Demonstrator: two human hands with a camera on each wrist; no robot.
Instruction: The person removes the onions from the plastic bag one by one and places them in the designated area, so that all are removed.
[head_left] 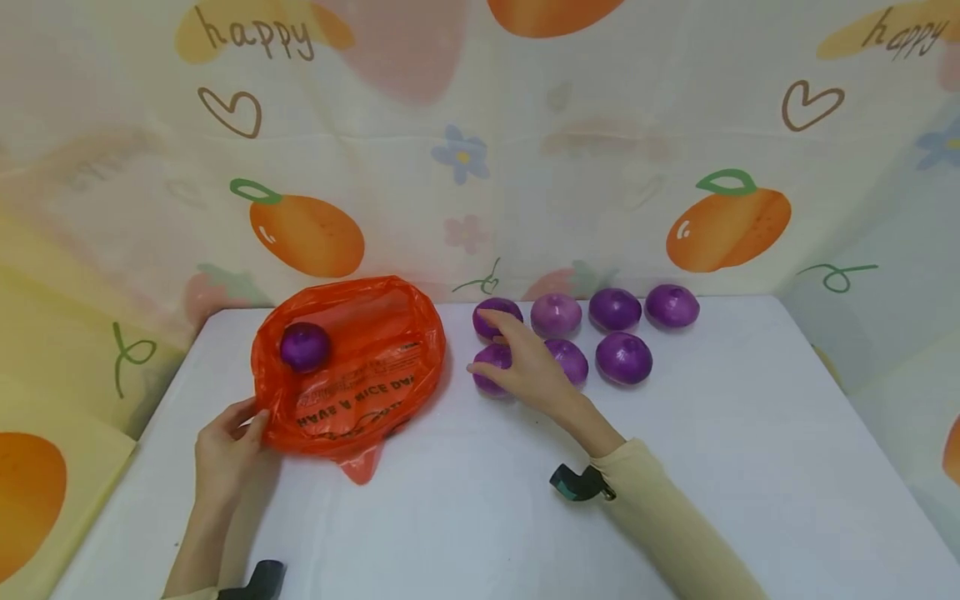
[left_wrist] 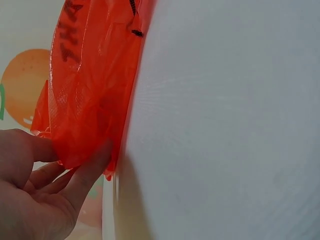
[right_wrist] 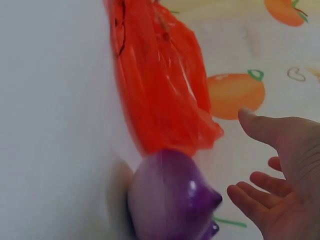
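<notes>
An orange-red plastic bag (head_left: pixel 431 350) lies with its mouth spread wide, and a purple onion (head_left: pixel 305 347) sits inside it at the left. With thumb and fingers, my left hand (head_left: pixel 228 450) pinches the bag's near-left edge; the left wrist view shows the thin plastic (left_wrist: pixel 95 100) between them. My right hand (head_left: pixel 536 367) hovers over the left end of a group of onions, thumb and fingers spread, holding nothing. Nearest to it are a front onion (head_left: pixel 491 372) and a back onion (head_left: pixel 491 315), each partly covered. In the right wrist view an onion (right_wrist: pixel 165 195) stands below the hand, apart from the fingers.
More onions stand to the right in two rows, among them a back one (head_left: pixel 672 306) and a front one (head_left: pixel 624 358). The white table (head_left: pixel 450 517) ends at a patterned cloth (head_left: pixel 495 167) behind. Dark cameras are strapped at both wrists.
</notes>
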